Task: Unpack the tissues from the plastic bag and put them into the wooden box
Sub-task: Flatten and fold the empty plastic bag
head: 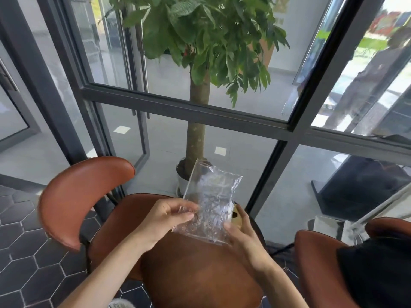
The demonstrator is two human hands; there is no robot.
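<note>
1. The left hand [169,215] pinches the left edge of the clear plastic bag [209,205] between thumb and curled fingers [186,215], about halfway up the bag's side.
2. The right hand [241,232] grips the bag's lower right corner, thumb on the front face and fingers [243,215] curled round behind it.
3. The plastic bag is held up off the desk, tilted with its top leaning away from the person. It is crinkled and see-through; its upper left edge stands out as a stiff, flat flap. Whether tissues are inside cannot be told: only creased, shiny film shows.
4. Just behind the bag's right edge, between the bag and the right fingers, a small patch of pale wood [235,216] shows near the desk's far edge. It may be the wooden box; its opening and contents are hidden.
5. The round, dark brown desk [195,270] lies under both forearms.
6. A brown leather chair [82,196] stands beyond the desk's far left edge, and another chair [315,263] by its right edge carries something black [375,270].
7. Beyond the far edge, a tree [195,134] rises from a white pot [181,178] beside a dark-framed glass wall [184,105].
</note>
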